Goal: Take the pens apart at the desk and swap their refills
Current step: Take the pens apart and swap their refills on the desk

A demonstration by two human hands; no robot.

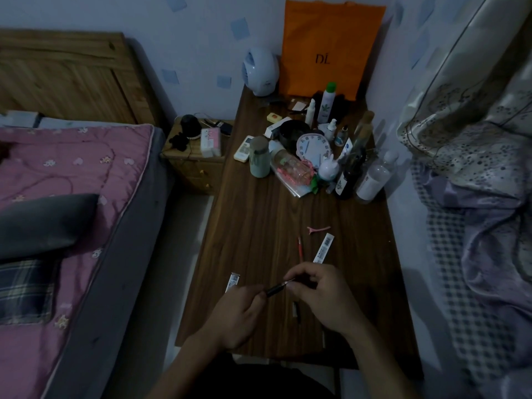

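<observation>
A dark pen (275,290) is held above the brown wooden desk (253,226), pointing up and right. My left hand (234,318) grips its lower end. My right hand (319,295) pinches its pale tip between thumb and fingers. A red refill (300,249) lies on the desk just beyond my right hand. A white labelled pen barrel (323,251) lies to its right. Another white labelled piece (232,282) lies left of the hands. A small dark pen part (296,311) rests on the desk under my right hand.
A pink hair clip (319,228) lies beyond the pen parts. Bottles, a clock (312,146), a cup (259,161) and an orange bag (328,50) crowd the desk's far end. A bed (63,197) is on the left and bedding (483,226) on the right.
</observation>
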